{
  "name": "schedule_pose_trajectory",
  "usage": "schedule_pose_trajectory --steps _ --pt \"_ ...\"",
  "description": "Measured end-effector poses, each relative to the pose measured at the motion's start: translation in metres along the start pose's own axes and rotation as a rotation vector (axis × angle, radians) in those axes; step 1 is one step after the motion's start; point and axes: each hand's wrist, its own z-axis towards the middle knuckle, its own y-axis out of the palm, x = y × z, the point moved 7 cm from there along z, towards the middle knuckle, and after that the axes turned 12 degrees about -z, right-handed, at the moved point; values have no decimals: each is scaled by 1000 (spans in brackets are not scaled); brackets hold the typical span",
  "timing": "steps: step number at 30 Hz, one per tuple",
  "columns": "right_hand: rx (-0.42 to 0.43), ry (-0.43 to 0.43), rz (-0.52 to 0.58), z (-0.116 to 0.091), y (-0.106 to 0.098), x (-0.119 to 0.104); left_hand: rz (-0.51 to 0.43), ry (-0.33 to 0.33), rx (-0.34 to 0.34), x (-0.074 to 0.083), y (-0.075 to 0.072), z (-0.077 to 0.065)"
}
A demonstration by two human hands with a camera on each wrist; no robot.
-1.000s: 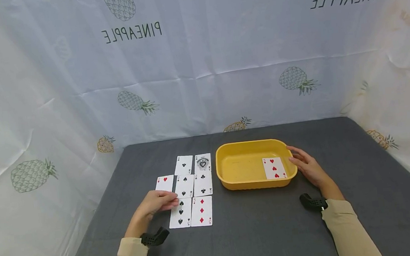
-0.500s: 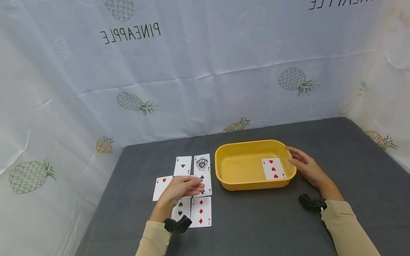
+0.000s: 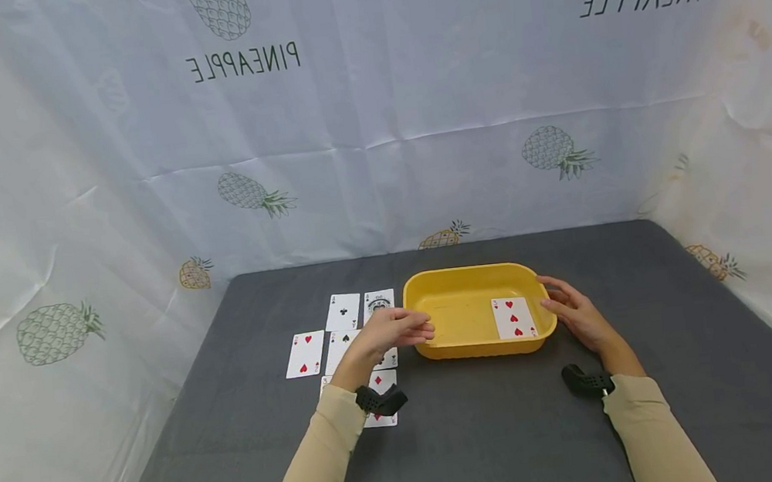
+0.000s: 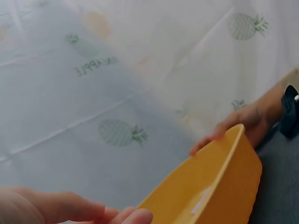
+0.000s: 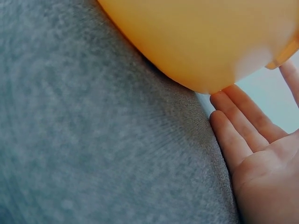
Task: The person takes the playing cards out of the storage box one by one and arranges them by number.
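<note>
1. Head view: the left hand (image 3: pixel 394 328) hovers at the yellow tub's (image 3: pixel 483 346) 9 o'clock rim; whether it pinches a card, I cannot tell. The right hand (image 3: pixel 574 314), fingers relaxed, steadies the tub at 3 o'clock. A three of hearts (image 3: pixel 514 317) lies inside; other cards (image 3: pixel 306 353) lie on the desk (image 3: pixel 516 430).
2. Left wrist view: fingertips (image 4: pixel 135 215) near the tub rim (image 4: pixel 219 154); apparently a card-to-tub transfer, needing release over the tub.
3. Right wrist view: straight fingers (image 5: pixel 243 121) beside the tub wall (image 5: pixel 196 42).

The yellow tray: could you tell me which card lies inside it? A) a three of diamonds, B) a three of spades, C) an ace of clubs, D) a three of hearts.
D: the card lying face up at the right end of the tray shows three red hearts, next to where the right hand rests at the rim.
</note>
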Motion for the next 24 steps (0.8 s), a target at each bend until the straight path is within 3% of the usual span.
schedule_pose_trajectory --steps 9,15,24 --pt "-41 -134 68 1 2 -4 -55 -20 22 -2 28 25" --pt "-61 -151 18 2 7 -5 -93 -58 53 -13 43 41" --pt "-60 -185 148 0 9 -6 -95 -103 89 -28 61 57"
